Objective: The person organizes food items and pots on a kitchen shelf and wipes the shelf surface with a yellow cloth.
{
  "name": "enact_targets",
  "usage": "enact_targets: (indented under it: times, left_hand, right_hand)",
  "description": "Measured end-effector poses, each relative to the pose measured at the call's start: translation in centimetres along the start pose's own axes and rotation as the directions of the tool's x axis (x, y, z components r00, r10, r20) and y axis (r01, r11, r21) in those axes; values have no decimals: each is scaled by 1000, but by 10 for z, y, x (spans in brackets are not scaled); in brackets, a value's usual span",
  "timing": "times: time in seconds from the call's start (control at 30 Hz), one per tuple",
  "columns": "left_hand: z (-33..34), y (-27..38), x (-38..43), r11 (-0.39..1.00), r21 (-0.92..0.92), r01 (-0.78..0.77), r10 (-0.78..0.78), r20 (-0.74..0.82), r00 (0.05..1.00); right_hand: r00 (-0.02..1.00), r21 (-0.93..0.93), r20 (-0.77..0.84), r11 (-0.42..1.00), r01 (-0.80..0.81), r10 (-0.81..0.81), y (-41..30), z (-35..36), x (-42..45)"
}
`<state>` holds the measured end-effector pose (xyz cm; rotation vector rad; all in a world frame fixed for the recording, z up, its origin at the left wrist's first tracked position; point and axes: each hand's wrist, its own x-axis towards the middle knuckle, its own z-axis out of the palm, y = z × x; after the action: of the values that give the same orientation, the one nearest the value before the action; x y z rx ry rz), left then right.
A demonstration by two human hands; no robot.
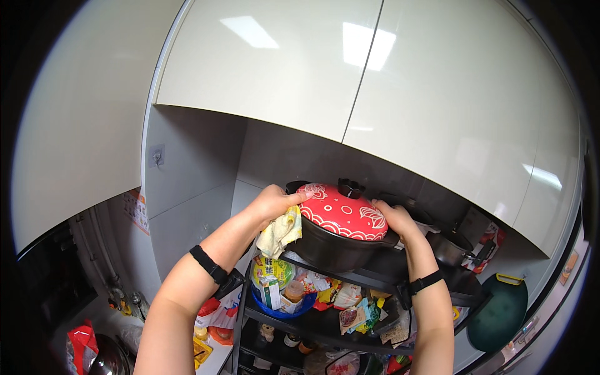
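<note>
A black cooking pot with a red, white-patterned lid and a dark lid knob is held at the top of a black shelf rack. My left hand grips its left side, the thumb on the lid's edge, with a yellow and cream cloth hanging beneath the palm. My right hand holds the pot's right side, its thumb at the lid's rim. Whether the pot's base touches the top shelf cannot be told.
White overhead cabinets hang above. A metal saucepan stands right of the pot. Below, a blue basket and food packets fill the rack's shelf. A green cutting board hangs at the right.
</note>
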<state>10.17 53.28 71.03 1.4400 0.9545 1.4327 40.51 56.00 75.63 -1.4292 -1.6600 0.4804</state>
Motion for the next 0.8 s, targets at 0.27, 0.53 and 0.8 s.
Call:
enact_targets:
  times: [0.27,0.53,0.8]
  left_hand:
    - [11,-2,20,996,71,53,-56,30,998]
    - [21,-42,22,968,-253,7,-26,-75,997]
    - [6,-91,42,990,-95,-106,86,-193,977]
  right_hand:
    - [999,-7,8,999,-37,37,27,-5,26]
    - [847,-525,-255,802,284,-466,-30,11,-39]
    - [539,-668,122,333,666,-833,-47,66,-83]
